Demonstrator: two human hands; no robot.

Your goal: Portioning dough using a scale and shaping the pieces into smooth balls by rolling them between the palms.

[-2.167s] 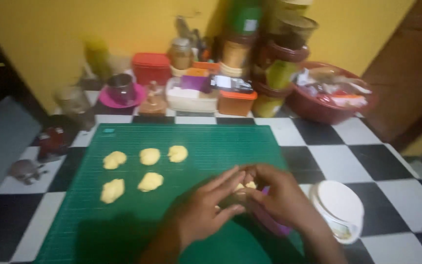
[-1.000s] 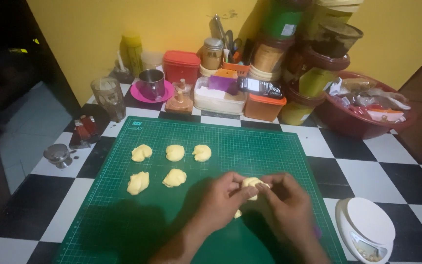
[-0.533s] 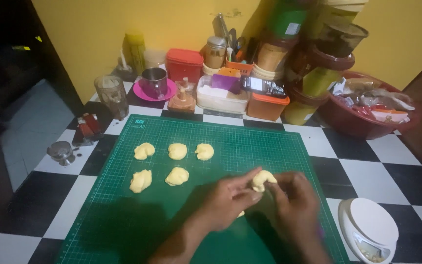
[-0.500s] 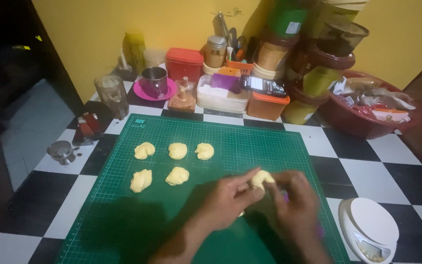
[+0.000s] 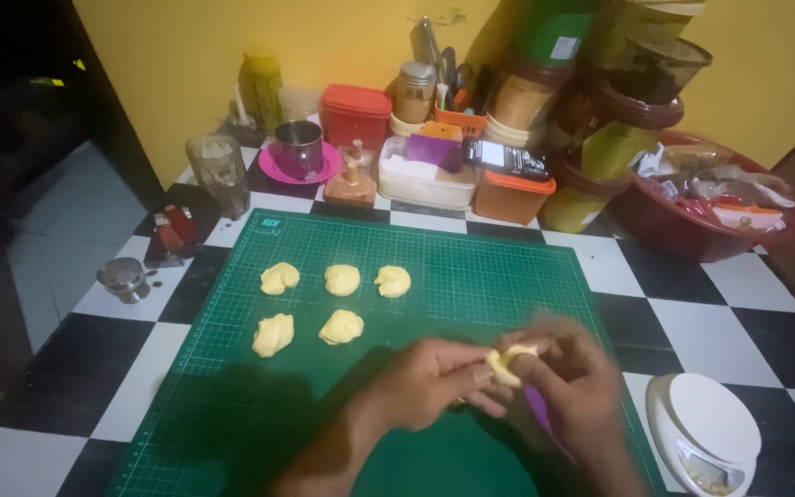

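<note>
Head view shows the left hand [image 5: 425, 382] and right hand [image 5: 568, 387] meeting over the green mat [image 5: 232, 433], fingers of both pinching one yellow dough piece [image 5: 505, 362] between them. Five dough pieces [image 5: 340, 279] lie on the mat, well apart. A white scale [image 5: 706, 433] is near the right hand.

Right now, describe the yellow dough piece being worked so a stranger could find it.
Start at the green cutting mat. Five pale yellow dough lumps lie on its left half. The sixth yellow dough piece alone is pinched between the left hand and right hand.
</note>
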